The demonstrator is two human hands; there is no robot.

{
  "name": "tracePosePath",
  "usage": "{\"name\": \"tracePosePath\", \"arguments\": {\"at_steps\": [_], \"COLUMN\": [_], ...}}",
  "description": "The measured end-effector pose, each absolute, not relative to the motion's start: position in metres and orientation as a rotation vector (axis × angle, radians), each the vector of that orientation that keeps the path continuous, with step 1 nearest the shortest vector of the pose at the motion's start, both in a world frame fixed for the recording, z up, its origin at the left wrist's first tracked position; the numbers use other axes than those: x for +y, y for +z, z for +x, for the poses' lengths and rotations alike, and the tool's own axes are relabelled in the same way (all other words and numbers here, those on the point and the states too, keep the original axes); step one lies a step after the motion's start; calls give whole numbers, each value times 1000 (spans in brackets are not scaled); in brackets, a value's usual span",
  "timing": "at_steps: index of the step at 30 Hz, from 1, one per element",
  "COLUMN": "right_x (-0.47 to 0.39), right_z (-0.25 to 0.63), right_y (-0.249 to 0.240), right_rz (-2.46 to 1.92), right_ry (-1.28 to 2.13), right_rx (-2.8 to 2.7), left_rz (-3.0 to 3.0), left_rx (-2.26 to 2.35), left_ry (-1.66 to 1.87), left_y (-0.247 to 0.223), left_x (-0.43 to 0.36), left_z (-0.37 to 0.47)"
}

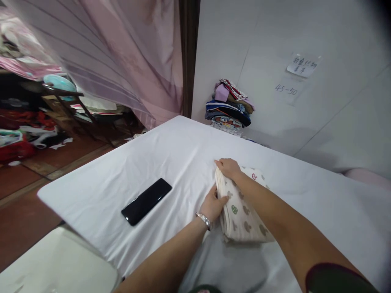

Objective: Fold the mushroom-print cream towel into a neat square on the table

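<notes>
A cream folded cloth [244,215], printed with brown bear heads and small green and red motifs, lies on the white-sheeted table [106,195]. My left hand [213,204], with a silver bracelet at the wrist, grips the cloth's left edge, thumb on top and fingers underneath. Farther up, at the cloth's far left corner, my right hand [229,167] pinches the folded layers. My right forearm crosses over the cloth and hides part of its right side. A black phone [146,201] lies face up to the left of my hands.
A stack of folded clothes [229,108] stands against the white wall beyond the table's far edge. Pink curtains [137,53] hang at the back left. A pale seat-like surface [58,260] is at the lower left, and a handwritten paper [302,66] is on the wall.
</notes>
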State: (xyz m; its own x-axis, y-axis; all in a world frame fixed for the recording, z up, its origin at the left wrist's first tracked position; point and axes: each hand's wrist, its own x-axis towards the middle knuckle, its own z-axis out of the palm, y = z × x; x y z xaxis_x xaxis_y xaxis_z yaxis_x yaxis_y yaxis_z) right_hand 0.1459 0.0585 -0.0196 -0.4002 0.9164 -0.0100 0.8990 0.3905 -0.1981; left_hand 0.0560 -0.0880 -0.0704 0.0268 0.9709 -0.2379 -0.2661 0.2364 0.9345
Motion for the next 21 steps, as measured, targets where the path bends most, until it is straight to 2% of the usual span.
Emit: {"name": "tracePosePath", "arguments": {"at_steps": [7, 12, 16, 21], "right_x": [64, 53, 0, -113], "right_z": [133, 148, 180, 216], "right_y": [-25, -5, 6, -14], "right_rz": [-1629, -1543, -1382, -1374], "right_ry": [312, 298, 192, 174], "right_rx": [-2540, -2493, -2324, -2350], "left_rz": [807, 823, 829, 861], "left_rx": [1168, 1157, 1134, 1182], "left_ry": [1176, 1187, 1202, 1221], "left_y": [-73, -72, -73, -78], "left_x": [-81, -82, -81, -78], "left_z": [50, 51, 51, 49]}}
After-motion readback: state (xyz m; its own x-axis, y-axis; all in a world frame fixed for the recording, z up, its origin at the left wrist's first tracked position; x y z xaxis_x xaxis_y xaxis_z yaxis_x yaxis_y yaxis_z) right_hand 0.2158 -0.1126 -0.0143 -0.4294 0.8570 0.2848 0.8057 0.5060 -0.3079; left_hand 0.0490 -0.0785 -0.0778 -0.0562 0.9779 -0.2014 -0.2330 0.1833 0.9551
